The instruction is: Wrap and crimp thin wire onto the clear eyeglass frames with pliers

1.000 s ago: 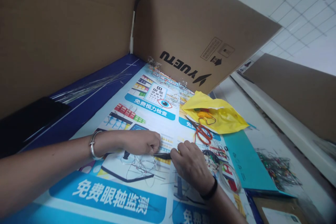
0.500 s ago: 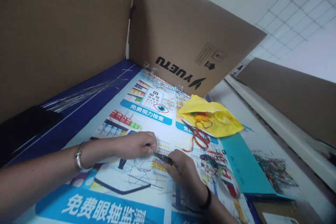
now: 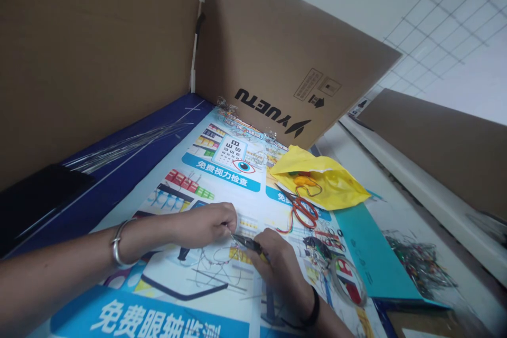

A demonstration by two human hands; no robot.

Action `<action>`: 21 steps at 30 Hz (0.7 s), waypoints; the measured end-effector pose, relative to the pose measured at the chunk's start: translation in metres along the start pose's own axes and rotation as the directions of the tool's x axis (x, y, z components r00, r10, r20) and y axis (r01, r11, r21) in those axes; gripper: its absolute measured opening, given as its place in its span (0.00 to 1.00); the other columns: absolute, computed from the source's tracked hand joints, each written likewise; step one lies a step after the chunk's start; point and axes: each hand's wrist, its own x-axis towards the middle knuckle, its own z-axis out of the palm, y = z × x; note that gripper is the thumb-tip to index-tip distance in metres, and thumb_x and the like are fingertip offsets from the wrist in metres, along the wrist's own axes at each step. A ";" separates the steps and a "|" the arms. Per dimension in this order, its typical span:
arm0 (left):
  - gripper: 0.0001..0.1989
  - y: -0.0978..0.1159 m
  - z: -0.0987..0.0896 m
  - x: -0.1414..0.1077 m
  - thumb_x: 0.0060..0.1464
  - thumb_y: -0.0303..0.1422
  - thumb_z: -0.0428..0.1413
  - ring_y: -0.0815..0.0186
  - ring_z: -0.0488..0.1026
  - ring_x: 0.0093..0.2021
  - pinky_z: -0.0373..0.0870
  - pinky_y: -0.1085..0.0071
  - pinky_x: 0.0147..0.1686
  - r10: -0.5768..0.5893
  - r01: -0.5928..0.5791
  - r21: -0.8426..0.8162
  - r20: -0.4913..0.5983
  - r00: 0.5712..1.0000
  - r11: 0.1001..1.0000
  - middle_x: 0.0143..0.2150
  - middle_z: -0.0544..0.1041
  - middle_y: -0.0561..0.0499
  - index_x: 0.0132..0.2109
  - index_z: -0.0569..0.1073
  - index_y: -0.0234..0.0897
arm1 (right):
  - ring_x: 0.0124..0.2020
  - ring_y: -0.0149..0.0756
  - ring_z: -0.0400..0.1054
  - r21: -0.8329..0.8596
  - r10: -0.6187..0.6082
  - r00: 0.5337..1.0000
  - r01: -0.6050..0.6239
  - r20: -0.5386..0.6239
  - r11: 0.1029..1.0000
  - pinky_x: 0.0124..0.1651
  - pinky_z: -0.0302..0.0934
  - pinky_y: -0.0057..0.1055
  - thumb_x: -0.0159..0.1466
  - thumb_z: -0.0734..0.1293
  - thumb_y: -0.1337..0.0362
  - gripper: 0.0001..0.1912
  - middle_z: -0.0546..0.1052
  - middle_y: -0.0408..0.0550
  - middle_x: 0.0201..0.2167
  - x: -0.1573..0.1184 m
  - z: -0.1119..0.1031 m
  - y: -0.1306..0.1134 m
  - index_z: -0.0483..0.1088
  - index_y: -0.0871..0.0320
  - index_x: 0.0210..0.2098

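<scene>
My left hand [image 3: 212, 223] is closed in a pinch on a thin wire [image 3: 228, 228], whose end shows below the fingertips. Pliers [image 3: 246, 243] with dark jaws sit in my right hand [image 3: 279, 259], fingers wrapped round the handles. The jaws point left and meet the wire close to my left fingertips; whether they are clamped on it I cannot tell. Under both hands, thin loose wires [image 3: 216, 264] lie on the printed poster sheet [image 3: 233, 317].
Orange-handled scissors [image 3: 304, 212] lie against a yellow bag [image 3: 336, 179] with coloured thread. A clear tape roll [image 3: 348, 280] is at right. Wire bundles lie at left [image 3: 130, 145] and far right [image 3: 422, 264]. Cardboard panels [image 3: 285, 53] wall the back and left.
Both hands stay almost in place, with the pliers still at the wire. The pliers have turned slightly, and the whole view has shifted a little.
</scene>
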 end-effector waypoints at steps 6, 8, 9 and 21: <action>0.06 -0.005 0.001 0.000 0.49 0.21 0.46 0.68 0.63 0.36 0.60 0.75 0.38 0.012 -0.012 -0.028 0.014 1.000 1.000 0.33 0.66 0.53 0.29 0.64 0.35 | 0.30 0.32 0.60 0.021 0.008 1.000 -0.008 -0.001 1.000 0.33 0.52 0.26 0.59 0.63 0.62 0.06 0.67 0.44 0.27 0.001 -0.001 0.001 0.64 0.57 0.29; 0.06 -0.006 0.001 0.001 0.48 0.21 0.47 0.68 0.63 0.36 0.60 0.75 0.38 0.008 -0.007 -0.032 0.023 1.000 0.999 0.33 0.66 0.53 0.29 0.64 0.35 | 0.29 0.32 0.60 0.024 0.011 1.000 -0.011 0.011 1.000 0.32 0.51 0.25 0.59 0.64 0.62 0.05 0.68 0.43 0.26 0.001 -0.002 0.001 0.65 0.57 0.29; 0.06 -0.006 0.001 0.001 0.48 0.21 0.47 0.68 0.63 0.36 0.60 0.74 0.38 0.005 -0.004 -0.033 0.027 1.000 0.999 0.33 0.66 0.53 0.29 0.64 0.35 | 0.29 0.31 0.60 0.024 0.011 1.000 -0.011 0.019 1.000 0.32 0.51 0.25 0.59 0.64 0.62 0.05 0.68 0.43 0.26 0.000 -0.002 0.001 0.65 0.57 0.29; 0.06 -0.007 0.003 0.004 0.48 0.20 0.47 0.68 0.64 0.36 0.61 0.73 0.39 -0.014 0.015 -0.025 0.046 0.999 1.000 0.34 0.67 0.52 0.29 0.64 0.35 | 0.27 0.29 0.62 0.016 0.046 0.998 -0.046 0.032 0.999 0.29 0.51 0.24 0.59 0.63 0.61 0.07 0.69 0.42 0.24 0.000 -0.003 -0.003 0.67 0.57 0.27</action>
